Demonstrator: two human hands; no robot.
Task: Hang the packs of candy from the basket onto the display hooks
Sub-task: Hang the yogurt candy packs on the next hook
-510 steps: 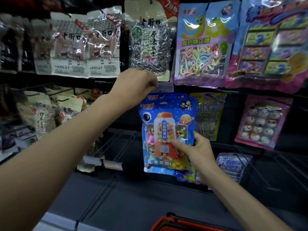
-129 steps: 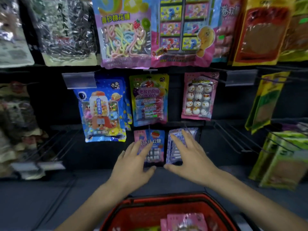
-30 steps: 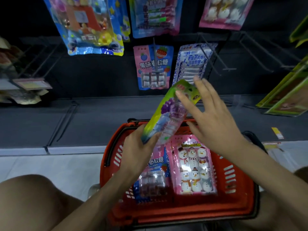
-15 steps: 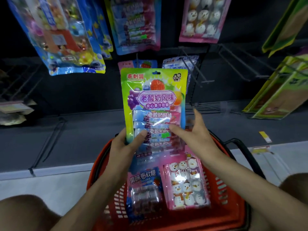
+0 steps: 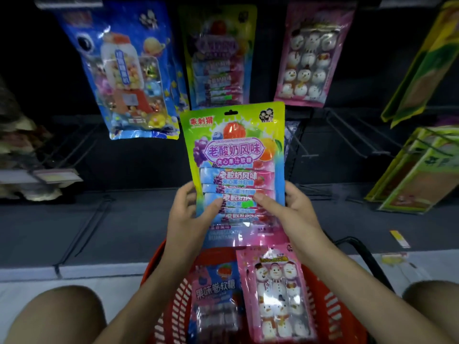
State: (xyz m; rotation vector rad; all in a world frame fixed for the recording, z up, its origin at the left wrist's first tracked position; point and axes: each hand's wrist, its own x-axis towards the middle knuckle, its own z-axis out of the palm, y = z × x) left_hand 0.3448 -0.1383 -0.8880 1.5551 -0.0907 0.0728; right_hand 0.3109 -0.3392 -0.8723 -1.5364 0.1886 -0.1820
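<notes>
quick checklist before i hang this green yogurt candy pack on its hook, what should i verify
1. Grip: left hand and right hand each pinch the green candy pack by its lower half: ok.
2. Pack upright, print facing the person: ok.
3. Hang hole at the top, free of fingers: ok.
4. Right row: matching hung pack is just above: ok.
5. Free space on that pack's hook: cannot tell, the hook is hidden.
6. Basket emptied: not ok, snowman pack and blue and pink pack lie inside.
</notes>
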